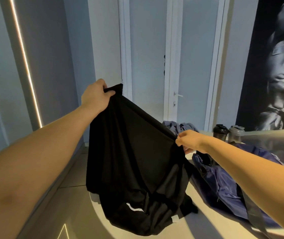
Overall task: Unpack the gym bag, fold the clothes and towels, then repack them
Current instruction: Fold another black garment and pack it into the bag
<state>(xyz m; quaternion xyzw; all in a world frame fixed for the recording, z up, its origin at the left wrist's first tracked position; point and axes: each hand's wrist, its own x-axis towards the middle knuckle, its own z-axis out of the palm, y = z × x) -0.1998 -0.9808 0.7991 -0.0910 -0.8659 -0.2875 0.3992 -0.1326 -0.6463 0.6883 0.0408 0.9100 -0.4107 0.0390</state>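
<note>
The black garment [134,152] hangs bunched, its lower end heaped at the rim of the round surface [206,221], bottom centre. A loose tail there could slide off to the floor [55,213] if the cloth is shaken. Just right of it lies the slack navy bag [224,183]; a swing of the cloth might snag its strap. Behind the bag stand two bottles [220,133], which a wide sweep could topple. The top hem runs taut on a slant, so a fold begun now would likely come out crooked

The right grip [189,140], centre right, pinches the hem between thumb and curled fingers. The left grip [96,95], higher and farther, is closed round the other corner, thumb over the cloth. Grey clothes [179,126] lie beyond, before the door [172,66]
</note>
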